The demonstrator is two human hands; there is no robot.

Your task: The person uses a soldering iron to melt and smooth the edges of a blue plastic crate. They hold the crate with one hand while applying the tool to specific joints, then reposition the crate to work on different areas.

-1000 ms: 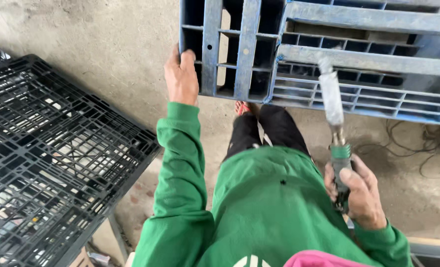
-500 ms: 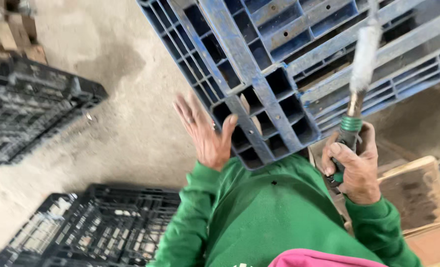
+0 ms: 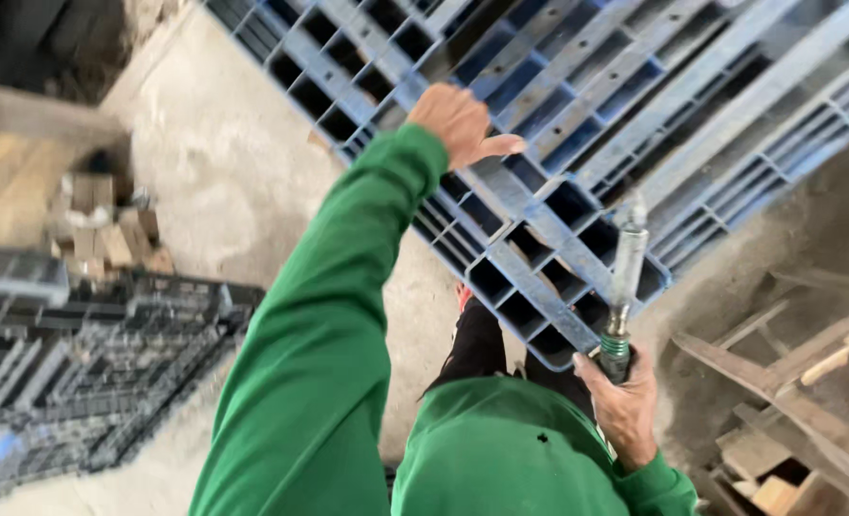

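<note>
Using the big blue plastic pallet (image 3: 577, 162) as the reference point here: way off to its left there's a stack of black plastic pallets (image 3: 81, 373) lying on the concrete floor (image 3: 224, 182), and just above those a little heap of wooden blocks (image 3: 109, 234). Moving toward the blue pallet, the person's left hand (image 3: 458, 122) comes up in a green sleeve (image 3: 319, 325) and rests on the pallet's grid near its left-middle part, fingers curled down onto the ribs and the thumb poking out to the side, so it's pressing or gripping there, can't quite tell how tight. The pallet itself is tipped at an angle, its lower corner hanging right above the person's legs. Just below that lower corner the right hand (image 3: 625, 406) has its fingers wrapped firmly around the green-collared handle of a metal tool (image 3: 625, 287), whose pale barrel points up and lies against the pallet's lower edge. Right of the pallet's corner there's broken wooden pallet scrap (image 3: 797, 401) piled on the ground, pretty blurry though.
</note>
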